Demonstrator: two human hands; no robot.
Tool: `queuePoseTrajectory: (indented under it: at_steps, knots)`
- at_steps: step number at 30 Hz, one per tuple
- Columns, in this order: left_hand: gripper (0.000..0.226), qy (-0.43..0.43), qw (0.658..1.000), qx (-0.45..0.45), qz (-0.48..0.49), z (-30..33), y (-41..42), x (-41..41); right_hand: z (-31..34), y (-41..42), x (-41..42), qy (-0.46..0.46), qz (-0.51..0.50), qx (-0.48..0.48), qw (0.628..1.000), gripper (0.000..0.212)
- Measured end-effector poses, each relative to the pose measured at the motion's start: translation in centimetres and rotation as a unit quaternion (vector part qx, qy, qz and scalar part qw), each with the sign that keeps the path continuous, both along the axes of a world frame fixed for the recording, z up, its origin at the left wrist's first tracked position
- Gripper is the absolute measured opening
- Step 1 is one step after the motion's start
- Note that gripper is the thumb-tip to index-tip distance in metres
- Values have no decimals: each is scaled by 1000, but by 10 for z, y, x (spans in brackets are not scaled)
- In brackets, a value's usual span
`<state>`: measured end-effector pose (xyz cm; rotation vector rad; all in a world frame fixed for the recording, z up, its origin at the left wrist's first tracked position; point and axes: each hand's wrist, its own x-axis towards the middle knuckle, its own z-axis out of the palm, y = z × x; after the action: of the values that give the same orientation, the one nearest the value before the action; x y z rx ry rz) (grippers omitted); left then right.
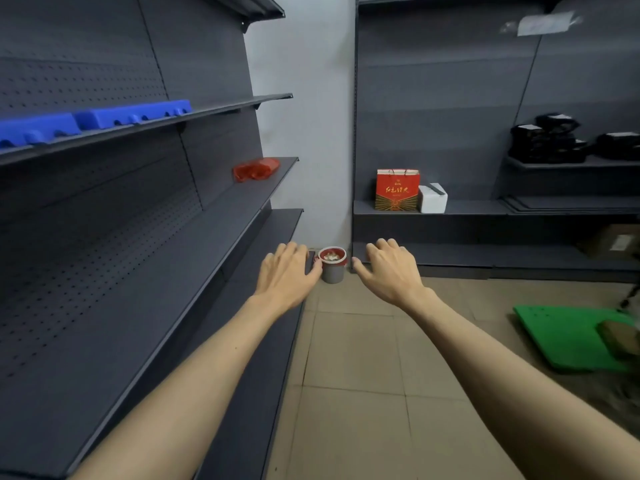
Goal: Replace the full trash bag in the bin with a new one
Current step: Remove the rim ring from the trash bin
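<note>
The bin (333, 270) stands on the tiled floor (349, 393) in the far corner, where the left shelving (145, 258) meets the pale wall (304, 133) and the right shelving (485, 216) begins. Nothing lies on the floor between the person and the bin. On the left shelving sit blue plastic trays (97, 121) on an upper shelf and a crumpled red bag (255, 169) one shelf lower. On the right shelving stand a red gift bag (397, 189) and, touching its right side, a white box (433, 198); black packages (554, 140) are stacked higher up to the right, and a brown carton (613, 242) sits low at the right edge. A green board (568, 336) lies flat on the floor at the right.

The bin is a small grey cylinder, upright, lined with a red trash bag (341, 260) whose edge is folded over the rim. Pale scraps fill it up to the top.

Both arms reach forward, bare. The left hand (287, 273) hangs in front of the bin's left side, fingers spread and relaxed, its grip wide and holding nothing. The right hand (389, 268) hangs just right of the bin, fingers likewise loosely spread, grip wide and empty. Whether either hand touches the bin cannot be told; they appear nearer the camera than it.
</note>
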<state>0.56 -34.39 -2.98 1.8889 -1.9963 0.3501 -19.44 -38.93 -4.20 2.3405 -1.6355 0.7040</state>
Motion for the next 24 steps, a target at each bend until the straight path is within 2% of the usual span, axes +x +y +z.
queuePoseTrajectory:
  at_steps: [17,24]
  knots:
    - [39,-35,998,-39,-24,10,-253,79,20,-231,74,22,-24,1,999,52]
    - [41,-28,998,-24,-40,8,-331,79,22,-304,69,21,-52,17,998,51]
